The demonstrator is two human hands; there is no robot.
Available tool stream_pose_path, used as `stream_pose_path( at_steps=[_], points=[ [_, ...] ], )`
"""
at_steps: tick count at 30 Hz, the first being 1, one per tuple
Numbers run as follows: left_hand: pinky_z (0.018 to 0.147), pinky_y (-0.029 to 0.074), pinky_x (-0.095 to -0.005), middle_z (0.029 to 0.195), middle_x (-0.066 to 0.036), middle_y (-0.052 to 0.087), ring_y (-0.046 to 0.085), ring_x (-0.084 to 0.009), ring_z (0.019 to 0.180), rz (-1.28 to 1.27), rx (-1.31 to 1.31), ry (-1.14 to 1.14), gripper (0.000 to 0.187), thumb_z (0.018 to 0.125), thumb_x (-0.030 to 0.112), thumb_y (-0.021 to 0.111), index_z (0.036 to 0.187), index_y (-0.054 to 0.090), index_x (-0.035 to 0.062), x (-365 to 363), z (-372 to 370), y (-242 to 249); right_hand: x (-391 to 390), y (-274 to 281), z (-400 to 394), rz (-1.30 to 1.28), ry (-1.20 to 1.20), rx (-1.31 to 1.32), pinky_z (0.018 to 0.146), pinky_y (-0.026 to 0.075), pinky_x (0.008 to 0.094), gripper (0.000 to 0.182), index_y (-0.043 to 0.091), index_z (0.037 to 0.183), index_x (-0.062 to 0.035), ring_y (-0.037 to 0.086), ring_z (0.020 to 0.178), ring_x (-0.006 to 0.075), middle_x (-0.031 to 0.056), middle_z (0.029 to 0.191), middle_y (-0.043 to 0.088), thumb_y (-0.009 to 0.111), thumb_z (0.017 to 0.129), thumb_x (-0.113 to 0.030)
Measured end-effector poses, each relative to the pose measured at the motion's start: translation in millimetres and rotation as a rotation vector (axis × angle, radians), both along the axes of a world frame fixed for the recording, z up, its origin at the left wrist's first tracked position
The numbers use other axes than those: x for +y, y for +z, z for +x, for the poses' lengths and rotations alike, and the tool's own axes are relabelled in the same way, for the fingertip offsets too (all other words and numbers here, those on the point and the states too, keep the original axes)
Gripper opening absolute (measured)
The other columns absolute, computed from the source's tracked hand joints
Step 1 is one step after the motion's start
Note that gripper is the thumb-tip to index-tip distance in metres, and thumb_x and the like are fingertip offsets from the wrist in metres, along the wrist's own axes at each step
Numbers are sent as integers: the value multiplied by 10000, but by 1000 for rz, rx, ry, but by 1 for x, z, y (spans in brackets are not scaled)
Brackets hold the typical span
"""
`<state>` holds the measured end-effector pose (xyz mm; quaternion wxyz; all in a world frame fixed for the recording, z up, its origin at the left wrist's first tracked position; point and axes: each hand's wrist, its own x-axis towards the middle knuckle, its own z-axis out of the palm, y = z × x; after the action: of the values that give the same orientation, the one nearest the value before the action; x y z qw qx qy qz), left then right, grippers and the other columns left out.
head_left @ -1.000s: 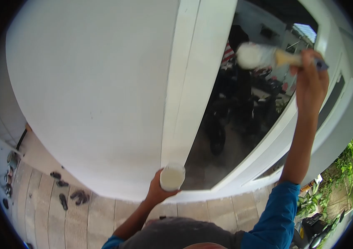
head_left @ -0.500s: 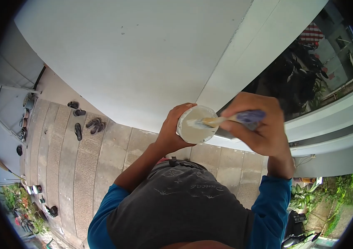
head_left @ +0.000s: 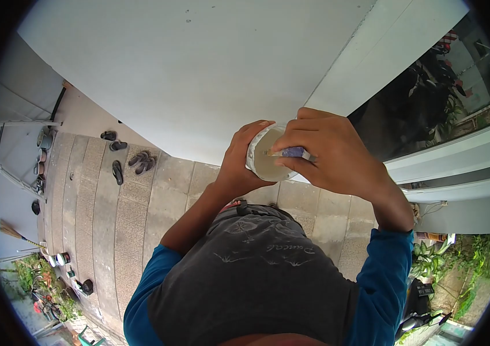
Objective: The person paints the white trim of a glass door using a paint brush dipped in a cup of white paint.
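My left hand (head_left: 242,158) is wrapped round the side of a white paint cup (head_left: 251,153) with smears on its rim, holding it in front of my chest. Pale, off-white paint (head_left: 268,164) shows inside. Above the cup's mouth, my right hand (head_left: 328,150) pinches a paintbrush (head_left: 292,151) by its purple handle. The brush points down into the cup, and its bristles are mostly hidden by my fingers and the cup.
A white wall (head_left: 199,75) rises right in front of me, with a dark window (head_left: 423,98) to the right. Several sandals (head_left: 117,172) lie on the paved floor (head_left: 164,184) to the left. A broom (head_left: 11,232) and small cans (head_left: 62,259) are farther left; plants (head_left: 429,259) grow at the right.
My right hand has moved left and over the cup, turning the brush from a slant to pointing down inside. The cup has shifted slightly up and right with my left hand.
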<state>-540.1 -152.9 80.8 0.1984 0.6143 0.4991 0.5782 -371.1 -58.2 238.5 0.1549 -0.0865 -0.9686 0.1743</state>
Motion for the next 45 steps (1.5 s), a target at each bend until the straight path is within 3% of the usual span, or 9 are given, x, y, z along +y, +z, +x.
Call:
stream_pose_path(
  at_steps=[11, 13, 16, 19, 23, 25, 28, 41, 45],
  points=[
    [1108, 459, -455, 1431, -100, 545, 512, -324, 1346, -12, 13, -4, 1010, 558, 223, 994, 1434, 500, 131, -7, -15, 1, -10, -6, -13, 71, -44, -13, 719, 537, 402, 115, 743, 911, -89, 684, 797, 279, 82, 826, 705, 779, 850, -180],
    [1047, 502, -419, 1384, -151, 553, 592, -297, 1264, -8, 133, 21, 1053, 574, 194, 1008, 1448, 439, 53, -9, -18, 3, -7, -4, -10, -67, -77, 183, 649, 518, 366, 133, 745, 928, -75, 673, 714, 254, 91, 827, 711, 790, 857, -177],
    [1053, 493, -410, 1384, -145, 553, 593, -289, 1256, 24, 117, 30, 1041, 583, 190, 1006, 1447, 442, 51, -7, -21, -3, -8, 13, -3, -324, -222, 200, 578, 478, 324, 171, 743, 954, -54, 624, 612, 221, 93, 808, 705, 807, 860, -182],
    [1049, 490, -402, 1374, -135, 560, 594, -273, 1251, -19, 72, 40, 1022, 603, 190, 997, 1448, 439, 51, -8, -22, -8, -13, 11, -2, -254, -220, 208, 540, 440, 298, 193, 741, 976, -40, 555, 545, 198, 85, 753, 674, 819, 861, -174],
    [1035, 498, -401, 1362, -128, 569, 596, -266, 1249, -25, 34, 28, 999, 625, 197, 987, 1447, 437, 54, -7, -22, -10, -20, -4, -4, -187, -185, 161, 574, 482, 314, 176, 737, 960, -43, 615, 605, 217, 88, 785, 685, 814, 852, -160],
    [1035, 489, -427, 1361, -130, 568, 589, -319, 1248, -56, -44, 20, 962, 616, 249, 982, 1422, 483, 83, -7, -22, -9, -23, -12, -9, -13, -173, 246, 616, 522, 334, 163, 734, 946, -56, 669, 690, 235, 90, 834, 701, 811, 839, -151],
    [1027, 494, -422, 1347, -124, 576, 593, -307, 1239, -53, -45, 26, 956, 624, 249, 981, 1421, 481, 79, -8, -21, -8, -30, -10, -10, -57, -161, 224, 661, 550, 348, 160, 729, 937, -62, 697, 767, 251, 91, 882, 716, 806, 829, -152],
    [992, 525, -407, 1341, -122, 585, 619, -289, 1216, -14, -33, 30, 937, 649, 217, 974, 1425, 471, 66, -10, -26, -10, -34, -15, -23, 86, -152, 206, 692, 559, 368, 138, 725, 938, -60, 697, 800, 263, 85, 888, 706, 766, 811, -94],
    [993, 526, -409, 1345, -129, 582, 619, -292, 1218, -21, -62, 18, 936, 655, 213, 971, 1428, 465, 62, -9, -30, -15, -33, -15, -24, 13, -108, 145, 700, 564, 379, 152, 723, 959, -68, 702, 803, 275, 81, 903, 708, 757, 815, -105]
  ],
)
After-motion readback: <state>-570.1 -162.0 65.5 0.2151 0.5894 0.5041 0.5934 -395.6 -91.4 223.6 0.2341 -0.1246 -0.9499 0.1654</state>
